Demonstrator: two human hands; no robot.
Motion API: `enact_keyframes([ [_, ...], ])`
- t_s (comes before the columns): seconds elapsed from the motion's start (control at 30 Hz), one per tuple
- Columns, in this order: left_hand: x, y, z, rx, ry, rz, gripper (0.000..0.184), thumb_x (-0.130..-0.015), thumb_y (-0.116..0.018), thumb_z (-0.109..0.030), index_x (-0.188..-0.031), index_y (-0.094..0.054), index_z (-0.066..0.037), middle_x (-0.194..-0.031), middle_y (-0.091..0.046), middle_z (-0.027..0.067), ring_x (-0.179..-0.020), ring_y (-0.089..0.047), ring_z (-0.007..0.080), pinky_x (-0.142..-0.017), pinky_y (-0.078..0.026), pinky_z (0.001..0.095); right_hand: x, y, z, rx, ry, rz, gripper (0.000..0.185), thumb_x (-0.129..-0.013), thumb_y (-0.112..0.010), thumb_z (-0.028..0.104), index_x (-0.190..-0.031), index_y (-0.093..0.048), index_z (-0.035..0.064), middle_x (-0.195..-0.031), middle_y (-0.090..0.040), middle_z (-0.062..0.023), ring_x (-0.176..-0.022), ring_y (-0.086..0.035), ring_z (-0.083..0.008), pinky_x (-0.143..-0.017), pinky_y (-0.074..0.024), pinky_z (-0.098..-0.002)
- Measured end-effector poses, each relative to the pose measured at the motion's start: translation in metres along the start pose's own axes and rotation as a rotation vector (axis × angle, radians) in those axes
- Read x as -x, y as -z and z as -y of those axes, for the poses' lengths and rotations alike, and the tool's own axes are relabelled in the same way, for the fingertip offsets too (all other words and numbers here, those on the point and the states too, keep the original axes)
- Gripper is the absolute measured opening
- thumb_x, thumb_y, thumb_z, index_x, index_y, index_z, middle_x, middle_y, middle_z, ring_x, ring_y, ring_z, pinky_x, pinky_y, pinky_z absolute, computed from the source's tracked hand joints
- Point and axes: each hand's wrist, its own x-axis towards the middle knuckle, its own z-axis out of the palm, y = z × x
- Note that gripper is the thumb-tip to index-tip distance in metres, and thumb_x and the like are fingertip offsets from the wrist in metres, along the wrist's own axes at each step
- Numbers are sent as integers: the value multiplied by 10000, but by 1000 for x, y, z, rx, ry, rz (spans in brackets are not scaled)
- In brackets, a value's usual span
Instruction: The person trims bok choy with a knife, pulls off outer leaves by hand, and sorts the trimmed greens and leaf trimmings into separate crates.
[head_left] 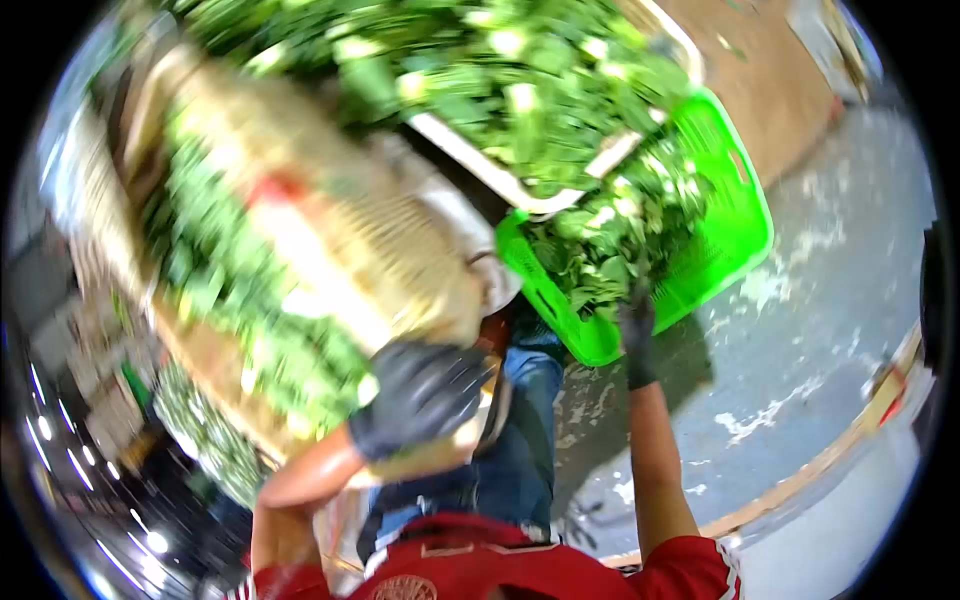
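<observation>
The green basket (pixel 745 205) is sitting on the floor (pixel 800 290), holding loose greens (pixel 620 225) toward its left side. The right hand (pixel 638 325), gloved in black, is reaching in over the basket's near rim and meeting the greens — blur is hiding how far it is open and whether it is gripping any. Left of the basket, the gloved left hand (pixel 420 393) is lying partly open over the near end of a box (pixel 215 360) of greens and brown paper (pixel 345 225); its grip is unclear. A heaped tray (pixel 470 158) is overhanging the basket's far left side.
</observation>
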Motion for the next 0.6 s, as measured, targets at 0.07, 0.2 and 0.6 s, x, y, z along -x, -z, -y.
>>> enact_keyframes([
  [0.07,16,18,-14,163,30,-180,237,-714,-623,-129,-942,-595,-66,-1070,-588,120,-981,-551,292,-881,-398,475,-26,28,48,57,185,-1,505,-775,-596,80,-1245,-430,3,-1064,-576,-126,-800,-553,-190,-704,-450,-307],
  [0.2,134,81,-33,103,352,-461,299,-649,-628,-12,-944,-582,-36,-1050,-570,125,-987,-527,313,-881,-402,459,-9,42,288,-64,256,43,525,-817,-557,109,-1313,-405,32,-1049,-585,-115,-566,-437,-101,-513,-359,-226],
  [0.6,342,60,175,-417,957,-56,129,-622,-571,-161,-588,-577,-37,-666,-597,165,-598,-584,311,-543,-446,428,170,-9,323,-159,107,353,379,-861,-509,304,-984,-607,-41,-831,-616,-85,-675,-522,-133,-590,-411,-275],
])
